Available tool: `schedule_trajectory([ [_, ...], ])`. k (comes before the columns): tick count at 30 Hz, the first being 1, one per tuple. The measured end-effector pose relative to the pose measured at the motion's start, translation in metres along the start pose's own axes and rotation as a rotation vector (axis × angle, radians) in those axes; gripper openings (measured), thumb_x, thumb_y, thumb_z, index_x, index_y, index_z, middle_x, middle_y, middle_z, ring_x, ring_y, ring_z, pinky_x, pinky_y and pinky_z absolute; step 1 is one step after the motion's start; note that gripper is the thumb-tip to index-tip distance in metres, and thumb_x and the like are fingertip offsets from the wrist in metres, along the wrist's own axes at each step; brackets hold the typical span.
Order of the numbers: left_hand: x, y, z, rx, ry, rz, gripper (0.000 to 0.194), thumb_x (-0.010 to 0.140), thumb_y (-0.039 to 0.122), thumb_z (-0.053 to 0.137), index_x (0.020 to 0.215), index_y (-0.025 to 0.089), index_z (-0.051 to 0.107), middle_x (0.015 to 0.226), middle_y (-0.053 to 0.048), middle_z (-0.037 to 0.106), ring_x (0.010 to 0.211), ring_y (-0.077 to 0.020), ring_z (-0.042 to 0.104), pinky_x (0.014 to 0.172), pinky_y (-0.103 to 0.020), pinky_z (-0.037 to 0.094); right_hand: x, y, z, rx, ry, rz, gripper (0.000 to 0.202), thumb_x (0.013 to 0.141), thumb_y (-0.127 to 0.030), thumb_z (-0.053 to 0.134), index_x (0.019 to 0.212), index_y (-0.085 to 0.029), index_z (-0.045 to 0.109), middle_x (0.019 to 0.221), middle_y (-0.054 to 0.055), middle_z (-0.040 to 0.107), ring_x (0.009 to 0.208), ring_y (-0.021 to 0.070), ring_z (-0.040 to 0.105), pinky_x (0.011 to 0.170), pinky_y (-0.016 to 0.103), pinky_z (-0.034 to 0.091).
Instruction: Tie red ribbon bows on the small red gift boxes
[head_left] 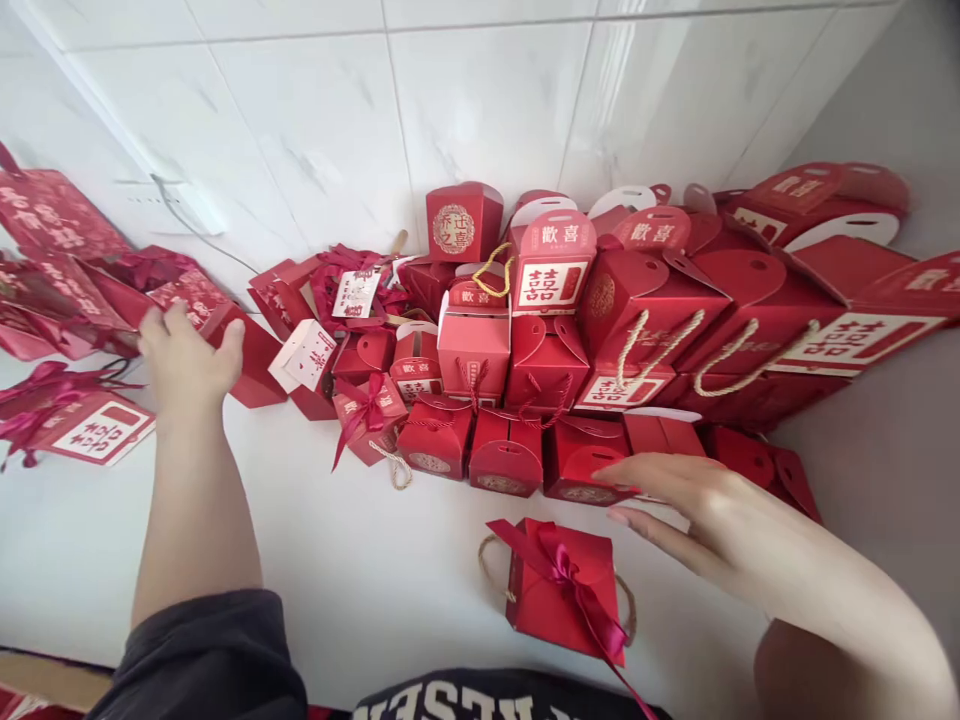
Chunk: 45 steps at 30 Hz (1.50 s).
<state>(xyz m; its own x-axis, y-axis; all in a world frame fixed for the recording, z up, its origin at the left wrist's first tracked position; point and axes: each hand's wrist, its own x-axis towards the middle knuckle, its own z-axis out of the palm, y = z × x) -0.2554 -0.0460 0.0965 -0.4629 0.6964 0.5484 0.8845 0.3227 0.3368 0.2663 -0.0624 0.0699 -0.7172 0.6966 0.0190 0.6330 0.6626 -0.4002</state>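
Note:
My left hand (pixel 187 365) reaches over the red gift bags on the left, thumb spread from the fingers. Its fingertips are at a red box (pixel 251 355); contact with it is unclear. My right hand (pixel 705 500) is open, fingers stretched out and thumb apart, beside a red gift box (pixel 585 455) in the front row. In front of me a red box with a ribbon bow (pixel 562 590) and rope handles stands apart, touched by neither hand. A flat red tag-like packet with white characters (pixel 101 428) lies left of my left hand.
Stacked red boxes with rope handles (pixel 652 310) fill the back right against the tiled wall (pixel 487 110). Red bags (pixel 64 215) lean at the far left. A cable (pixel 199 230) runs from a wall socket. A cardboard edge (pixel 52 680) shows at lower left.

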Motion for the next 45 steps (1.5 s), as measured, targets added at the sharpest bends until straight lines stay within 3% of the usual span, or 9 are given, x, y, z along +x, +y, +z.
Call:
schedule_trajectory([
  [3, -0.016, 0.041, -0.004, -0.057, 0.203, 0.168, 0.054, 0.089, 0.042, 0.06, 0.131, 0.01, 0.052, 0.143, -0.012, 0.044, 0.138, -0.0294, 0.034, 0.117, -0.044, 0.024, -0.009, -0.009, 0.006, 0.043, -0.073, 0.045, 0.04, 0.097, -0.046, 0.048, 0.133, -0.029, 0.052, 0.124, 0.006, 0.065, 0.107, 0.0249, 0.066, 0.086, 0.038, 0.056],
  [5, -0.037, 0.076, -0.008, -0.162, 0.166, 0.282, 0.039, 0.092, 0.038, 0.057, 0.121, 0.012, 0.061, 0.124, -0.008, 0.06, 0.122, -0.0222, 0.051, 0.108, -0.038, 0.039, -0.017, -0.013, 0.013, 0.07, -0.124, 0.084, 0.048, 0.095, -0.051, 0.051, 0.138, -0.029, 0.047, 0.132, 0.006, 0.061, 0.115, 0.0267, 0.062, 0.092, 0.041, 0.054],
  [8, -0.081, 0.126, -0.008, -0.446, -0.229, 0.447, 0.023, 0.092, 0.034, 0.057, 0.102, 0.018, 0.07, 0.1, -0.002, 0.07, 0.092, -0.0147, 0.064, 0.087, -0.027, 0.05, -0.03, -0.015, 0.026, 0.131, -0.114, 0.164, 0.05, 0.094, -0.053, 0.05, 0.137, -0.028, 0.046, 0.138, 0.007, 0.056, 0.123, 0.0279, 0.056, 0.099, 0.044, 0.049],
  [12, -0.138, 0.172, 0.011, -0.68, -0.877, 0.71, 0.022, 0.094, 0.032, 0.054, 0.103, 0.022, 0.07, 0.103, -0.003, 0.068, 0.092, -0.0146, 0.064, 0.079, -0.023, 0.05, -0.05, -0.018, 0.045, 0.305, 0.043, 0.32, 0.029, 0.1, -0.047, 0.041, 0.105, -0.024, 0.058, 0.108, 0.005, 0.067, 0.094, 0.0209, 0.064, 0.083, 0.036, 0.05],
  [19, -0.167, 0.199, 0.057, -0.775, -1.318, 0.981, 0.032, 0.078, 0.037, 0.073, 0.107, 0.023, 0.069, 0.096, -0.004, 0.055, 0.085, -0.0147, 0.055, 0.079, -0.025, 0.046, -0.073, -0.038, 0.086, 0.839, 0.047, 0.484, 0.03, 0.096, -0.051, 0.05, 0.105, -0.023, 0.053, 0.053, -0.008, 0.05, 0.045, 0.009, 0.047, 0.046, 0.02, 0.04],
  [27, -0.164, 0.201, 0.06, -0.687, -1.567, 0.83, 0.034, 0.083, 0.048, 0.064, 0.072, 0.016, 0.056, 0.058, 0.006, 0.035, 0.054, -0.0078, 0.027, 0.053, -0.024, 0.024, -0.059, -0.021, 0.102, 1.28, -0.089, 0.425, 0.034, 0.093, -0.052, 0.055, 0.085, -0.019, 0.051, 0.049, -0.004, 0.062, 0.031, 0.0062, 0.046, 0.034, 0.015, 0.035],
  [30, -0.168, 0.203, 0.058, -0.673, -1.534, 0.749, 0.045, 0.086, 0.053, 0.056, 0.062, 0.016, 0.048, 0.059, 0.004, 0.04, 0.056, -0.0081, 0.032, 0.054, -0.024, 0.026, -0.047, -0.008, 0.093, 1.317, -0.096, 0.355, 0.036, 0.093, -0.051, 0.056, 0.078, -0.019, 0.048, 0.049, -0.003, 0.061, 0.033, 0.0066, 0.048, 0.035, 0.015, 0.037],
  [38, -0.194, 0.213, 0.054, -0.294, -1.039, 0.663, 0.06, 0.069, 0.07, 0.064, 0.052, 0.018, 0.04, 0.046, 0.004, 0.039, 0.047, -0.0099, 0.028, 0.05, -0.026, 0.019, -0.021, 0.011, 0.074, 1.054, -0.082, 0.244, 0.035, 0.091, -0.049, 0.061, 0.076, -0.019, 0.047, 0.06, -0.003, 0.058, 0.05, 0.0087, 0.053, 0.048, 0.019, 0.045],
  [45, -0.197, 0.219, 0.047, -0.227, -1.05, 0.722, 0.062, 0.066, 0.079, 0.06, 0.053, 0.019, 0.046, 0.05, 0.002, 0.05, 0.047, -0.0124, 0.036, 0.051, -0.026, 0.018, -0.012, 0.016, 0.082, 0.959, -0.025, 0.207, 0.035, 0.093, -0.043, 0.057, 0.07, -0.02, 0.043, 0.054, -0.006, 0.05, 0.048, 0.0096, 0.05, 0.049, 0.022, 0.04],
])
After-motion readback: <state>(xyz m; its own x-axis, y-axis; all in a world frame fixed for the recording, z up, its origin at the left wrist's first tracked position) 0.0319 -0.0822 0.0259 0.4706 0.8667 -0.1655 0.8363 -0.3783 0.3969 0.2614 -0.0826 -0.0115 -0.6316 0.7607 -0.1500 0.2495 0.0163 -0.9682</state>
